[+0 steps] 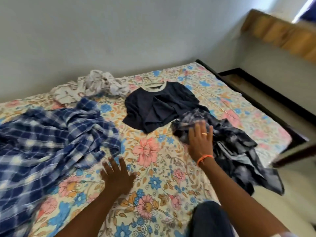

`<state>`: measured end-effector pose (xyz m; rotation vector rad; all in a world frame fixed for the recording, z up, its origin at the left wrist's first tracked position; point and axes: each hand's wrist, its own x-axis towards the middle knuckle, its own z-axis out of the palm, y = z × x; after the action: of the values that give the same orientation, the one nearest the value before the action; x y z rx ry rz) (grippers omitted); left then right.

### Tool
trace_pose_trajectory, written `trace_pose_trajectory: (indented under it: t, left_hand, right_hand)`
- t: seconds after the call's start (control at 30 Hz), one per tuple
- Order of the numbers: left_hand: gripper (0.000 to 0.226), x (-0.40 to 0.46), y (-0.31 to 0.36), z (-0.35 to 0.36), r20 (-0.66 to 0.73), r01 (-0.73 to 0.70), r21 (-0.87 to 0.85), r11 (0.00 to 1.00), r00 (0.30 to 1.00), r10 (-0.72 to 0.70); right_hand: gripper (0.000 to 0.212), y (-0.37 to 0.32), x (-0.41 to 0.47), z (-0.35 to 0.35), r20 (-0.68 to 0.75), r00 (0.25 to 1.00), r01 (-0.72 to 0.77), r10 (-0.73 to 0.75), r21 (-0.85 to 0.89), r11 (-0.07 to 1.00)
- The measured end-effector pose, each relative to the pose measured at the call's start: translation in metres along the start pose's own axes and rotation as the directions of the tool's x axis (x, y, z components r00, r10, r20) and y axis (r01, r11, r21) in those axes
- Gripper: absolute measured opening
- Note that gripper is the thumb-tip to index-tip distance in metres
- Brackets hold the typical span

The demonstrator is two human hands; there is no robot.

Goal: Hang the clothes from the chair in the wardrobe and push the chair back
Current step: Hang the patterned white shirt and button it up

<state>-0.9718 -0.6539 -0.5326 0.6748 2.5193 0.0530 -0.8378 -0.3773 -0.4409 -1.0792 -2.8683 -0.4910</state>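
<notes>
We see 4 pieces of clothing on the flowery bed, not on any chair. Our left hand lies flat on the sheet with fingers spread, holding nothing. Our right hand is also spread out, fingers on the dark patterned shirt at 3 o'clock. The navy T-shirt is at 12 o'clock with a hanger in its neck. The blue checked shirt is at 9 o'clock and a white crumpled cloth at 11 o'clock. We think the step is picking the next shirt. Next, we must grab it and find a hanger.
</notes>
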Motion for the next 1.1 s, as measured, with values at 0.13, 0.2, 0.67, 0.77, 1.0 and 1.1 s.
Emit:
trace_pose_trajectory:
  t: [0.13, 0.2, 0.67, 0.77, 1.0, 1.1]
  left_hand:
    - [0.096, 0.000, 0.016, -0.010, 0.076, -0.054, 0.051, 0.997, 0.996, 0.050]
    - [0.096, -0.005, 0.013, -0.015, 0.087, -0.085, 0.078, 0.993, 0.993, 0.079]
    - [0.054, -0.051, 0.036, -0.059, 0.170, -0.246, -0.374, 0.894, 0.930, 0.327]
    - [0.046, -0.071, 0.055, -0.072, 0.198, -0.124, -0.722, 0.681, 0.906, 0.374]
    - [0.021, -0.098, 0.053, -0.082, 0.182, 0.037, -0.922, 0.384, 0.919, 0.349]
    - [0.025, -0.095, 0.049, -0.083, 0.194, 0.048, -0.906, 0.422, 0.930, 0.312]
  right_hand:
    - [0.078, 0.090, -0.012, -0.010, 0.250, 0.848, -0.446, 0.467, -0.138, 0.884]
    - [0.090, 0.127, -0.023, 0.002, 0.420, 0.737, -0.550, 0.530, -0.084, 0.831]
    - [0.016, -0.004, -0.070, -0.086, 0.252, 0.964, -0.128, -0.085, 0.722, 0.679]
    - [0.014, -0.052, -0.084, -0.116, 0.183, 0.960, -0.026, -0.214, 0.815, 0.579]
    - [0.011, -0.086, -0.087, -0.128, 0.222, 0.948, -0.007, -0.227, 0.730, 0.684]
    - [0.022, -0.041, -0.061, -0.120, 0.309, 0.949, -0.194, -0.064, 0.732, 0.653]
